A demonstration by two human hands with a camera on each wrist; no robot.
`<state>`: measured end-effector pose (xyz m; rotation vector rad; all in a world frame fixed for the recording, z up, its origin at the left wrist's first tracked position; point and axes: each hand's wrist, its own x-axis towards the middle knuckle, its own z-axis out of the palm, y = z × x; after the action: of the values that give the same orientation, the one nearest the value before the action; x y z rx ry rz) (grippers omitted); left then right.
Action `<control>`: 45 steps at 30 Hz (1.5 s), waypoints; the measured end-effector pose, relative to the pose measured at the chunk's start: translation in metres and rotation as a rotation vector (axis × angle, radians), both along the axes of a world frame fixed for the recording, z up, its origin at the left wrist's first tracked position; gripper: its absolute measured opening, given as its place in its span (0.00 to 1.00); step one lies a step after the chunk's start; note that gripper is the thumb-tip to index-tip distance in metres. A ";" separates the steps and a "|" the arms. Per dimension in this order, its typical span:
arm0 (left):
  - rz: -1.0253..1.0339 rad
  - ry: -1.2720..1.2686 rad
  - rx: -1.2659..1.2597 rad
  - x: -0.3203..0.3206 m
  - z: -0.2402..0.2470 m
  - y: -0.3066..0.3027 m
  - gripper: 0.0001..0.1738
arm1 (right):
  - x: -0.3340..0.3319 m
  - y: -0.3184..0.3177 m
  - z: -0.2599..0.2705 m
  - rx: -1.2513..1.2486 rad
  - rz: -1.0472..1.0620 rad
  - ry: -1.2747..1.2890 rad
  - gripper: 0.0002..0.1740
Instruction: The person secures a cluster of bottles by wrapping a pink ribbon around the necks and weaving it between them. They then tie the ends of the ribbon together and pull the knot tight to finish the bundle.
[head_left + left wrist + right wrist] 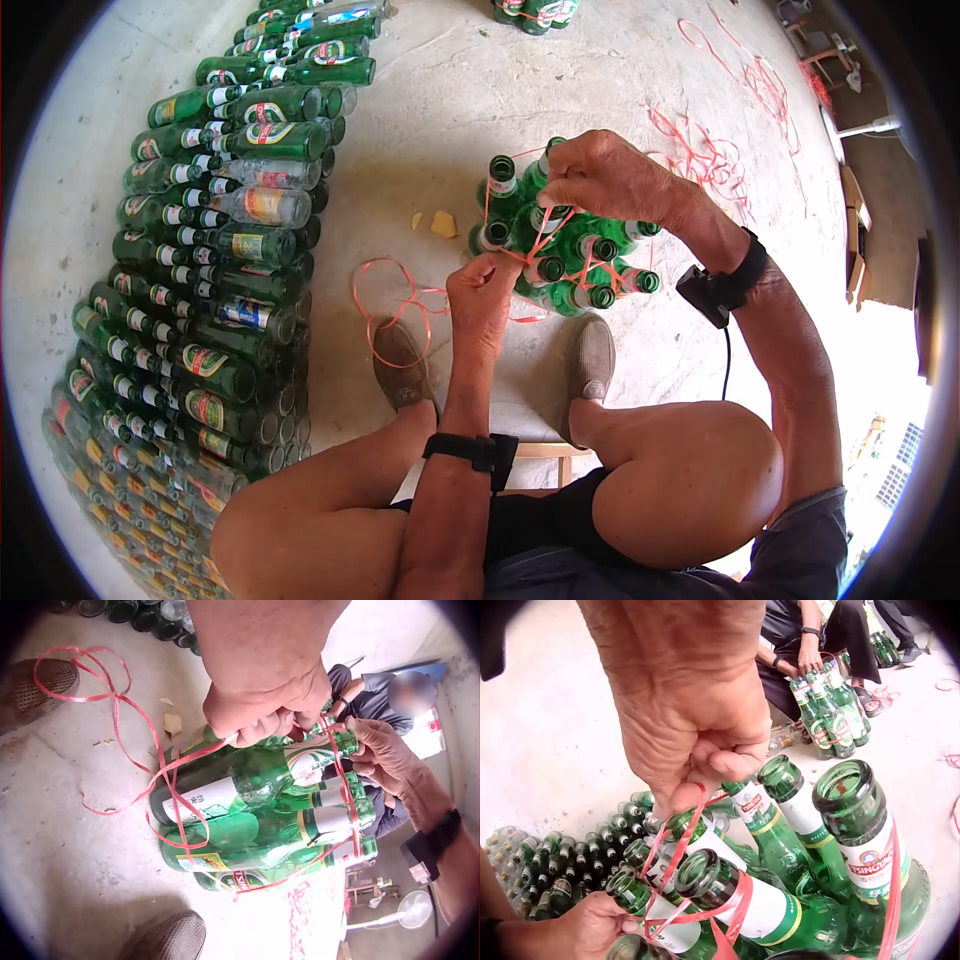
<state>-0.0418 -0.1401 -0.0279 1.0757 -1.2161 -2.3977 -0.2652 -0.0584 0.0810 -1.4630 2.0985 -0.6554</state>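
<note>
A cluster of green beer bottles stands upright on the floor, with red plastic strap wound round the necks. My left hand is at the near left side of the cluster, fingers curled and gripping the strap; in the left wrist view a length of strap runs out of that fist. Over the necks, my right hand pinches a loop of the strap between thumb and curled fingers, as the right wrist view shows. From the left hand's side a loose tail of strap trails across the floor in loops.
Rows of stacked bottles line the left side. Loose red strap lies in a tangle at right. Yellowish scraps lie left of the cluster. Another person sits behind a second bottle bundle. My shoes flank the near floor.
</note>
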 end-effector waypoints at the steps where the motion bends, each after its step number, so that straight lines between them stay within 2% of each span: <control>1: 0.002 -0.005 0.002 0.000 0.001 0.001 0.13 | 0.000 -0.001 0.001 0.010 -0.003 0.023 0.16; 5: -0.005 -0.015 -0.015 0.000 0.000 0.000 0.13 | 0.001 -0.005 -0.003 0.005 -0.021 0.044 0.15; 8: -0.010 -0.017 -0.018 -0.001 0.003 0.000 0.13 | 0.002 -0.007 0.000 0.097 -0.095 -0.056 0.16; 11: -0.013 -0.011 -0.019 -0.001 0.001 0.001 0.12 | 0.001 -0.004 -0.007 0.051 -0.136 -0.076 0.15; 14: -0.016 0.003 -0.033 -0.003 0.002 0.002 0.11 | 0.000 -0.007 -0.004 0.182 -0.286 -0.313 0.15; 20: 0.021 0.043 -0.027 -0.005 0.004 0.006 0.09 | 0.002 -0.012 0.000 0.193 -0.216 -0.079 0.15; 26: 0.005 0.041 -0.003 -0.003 0.000 0.006 0.08 | 0.008 -0.009 -0.002 0.173 -0.366 -0.220 0.15; 32: -0.005 0.044 -0.008 -0.002 0.000 0.006 0.08 | 0.011 -0.014 -0.005 0.115 -0.326 -0.023 0.16; 35: -0.001 0.054 -0.011 -0.003 0.000 0.006 0.09 | 0.010 -0.015 -0.001 0.173 -0.371 -0.121 0.15; 38: 0.000 0.053 -0.024 -0.005 0.000 0.007 0.09 | 0.010 -0.015 -0.006 0.134 -0.378 -0.071 0.16; 41: 0.000 0.046 -0.024 -0.005 0.000 0.006 0.09 | 0.012 -0.016 -0.003 0.178 -0.436 -0.194 0.16; 44: 0.009 0.044 -0.019 -0.006 0.002 0.007 0.10 | 0.010 -0.018 0.000 0.132 -0.270 0.016 0.16; 45: 0.010 0.046 -0.021 -0.006 0.000 0.008 0.10 | 0.009 -0.017 0.004 0.163 -0.282 -0.078 0.15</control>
<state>-0.0476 -0.1325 -0.0282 1.0126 -1.2150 -2.3836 -0.2564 -0.0751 0.0846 -1.0481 2.2595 -0.6159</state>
